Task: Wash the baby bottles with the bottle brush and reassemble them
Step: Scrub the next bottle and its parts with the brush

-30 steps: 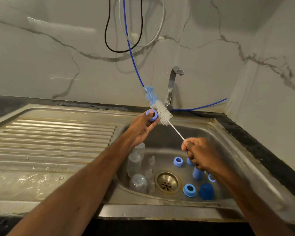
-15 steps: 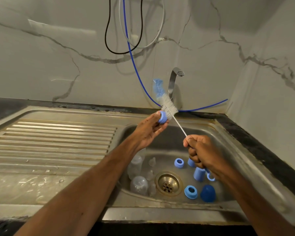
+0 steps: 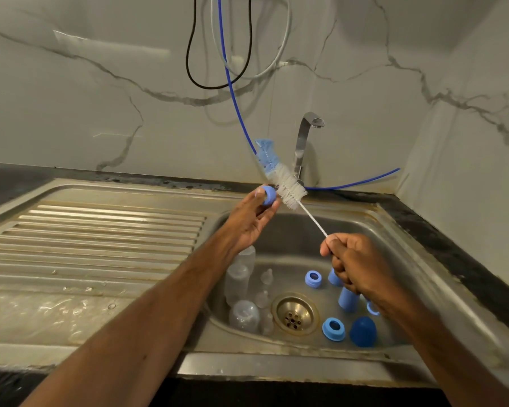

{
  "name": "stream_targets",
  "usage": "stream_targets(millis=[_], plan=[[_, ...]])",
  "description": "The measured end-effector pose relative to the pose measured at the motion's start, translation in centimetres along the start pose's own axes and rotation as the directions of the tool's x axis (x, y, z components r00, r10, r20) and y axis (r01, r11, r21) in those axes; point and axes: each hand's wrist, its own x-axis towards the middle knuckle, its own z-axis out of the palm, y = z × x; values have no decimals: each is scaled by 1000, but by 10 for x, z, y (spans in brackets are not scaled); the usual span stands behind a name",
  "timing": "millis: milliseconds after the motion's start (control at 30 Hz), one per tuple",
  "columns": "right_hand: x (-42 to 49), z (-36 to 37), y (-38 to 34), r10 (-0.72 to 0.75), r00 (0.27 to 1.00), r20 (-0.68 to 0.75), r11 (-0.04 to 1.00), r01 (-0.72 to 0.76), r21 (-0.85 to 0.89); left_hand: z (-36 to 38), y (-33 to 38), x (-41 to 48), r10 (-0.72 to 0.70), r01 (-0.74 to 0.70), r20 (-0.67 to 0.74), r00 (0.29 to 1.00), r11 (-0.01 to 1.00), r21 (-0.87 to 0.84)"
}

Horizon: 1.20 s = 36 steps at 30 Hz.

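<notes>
My left hand (image 3: 249, 220) pinches a blue bottle ring (image 3: 268, 195) above the sink's back left corner. My right hand (image 3: 354, 264) grips the thin wire handle of the bottle brush (image 3: 287, 189), whose white bristles lie against the ring's right side, the blue sponge tip pointing up and left. In the sink basin (image 3: 291, 239) lie clear bottles (image 3: 237, 279) and clear teats (image 3: 266, 276) on the left. Blue rings (image 3: 333, 329), a blue tube (image 3: 347, 299) and a dark blue cap (image 3: 363, 331) lie on the right.
A chrome tap (image 3: 303, 142) stands behind the basin, close to the brush. A ribbed, wet draining board (image 3: 94, 239) extends to the left. Black, white and blue cables (image 3: 232, 83) hang on the marble wall. The drain (image 3: 295, 314) sits mid-basin. A dark counter edge runs along the right.
Both hands have risen and shifted slightly right. The ring has turned in my left hand, and the brush has swung more upright, sliding along the ring's side.
</notes>
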Motion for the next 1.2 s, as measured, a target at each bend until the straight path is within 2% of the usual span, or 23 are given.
stream_targets(millis=[67, 200, 333, 500, 567, 700, 800, 900, 1033, 1100, 1200], plan=[[0, 1, 1, 14, 1000, 21, 1000, -14, -14, 0, 1, 1, 11, -11, -11, 1000, 1000, -3], [-3, 4, 2, 29, 997, 70, 1000, -29, -4, 4, -4, -1, -8, 13, -30, 1000, 990, 139], [9, 0, -1, 60, 998, 1, 997, -60, 51, 12, -13, -7, -65, 44, 72, 995, 963, 264], [0, 0, 4, 75, 991, 109, 996, -78, 32, 8, -5, -6, -11, 5, 36, 999, 988, 156], [1, 1, 3, 64, 992, 109, 998, -66, 16, 4, -3, -9, -33, 24, 37, 999, 975, 222], [12, 0, -2, 59, 998, 23, 994, -61, 88, 18, -12, -15, -138, 71, 165, 976, 931, 359], [5, -4, 1, 98, 992, 76, 990, -106, 98, 14, -6, -11, -128, 71, 184, 975, 955, 288], [2, -7, 1, 122, 982, 142, 988, -135, 82, 6, -5, -10, -118, 62, 156, 981, 944, 324], [13, -4, -3, 102, 992, 80, 989, -110, 96, 17, -18, -15, -132, 50, 182, 974, 917, 395], [14, -5, -1, 99, 993, 64, 989, -105, 102, 19, -19, -13, -102, 21, 198, 975, 926, 376], [10, -6, 2, 133, 985, 114, 986, -142, 81, 11, -12, -6, -34, -2, 108, 994, 946, 325]])
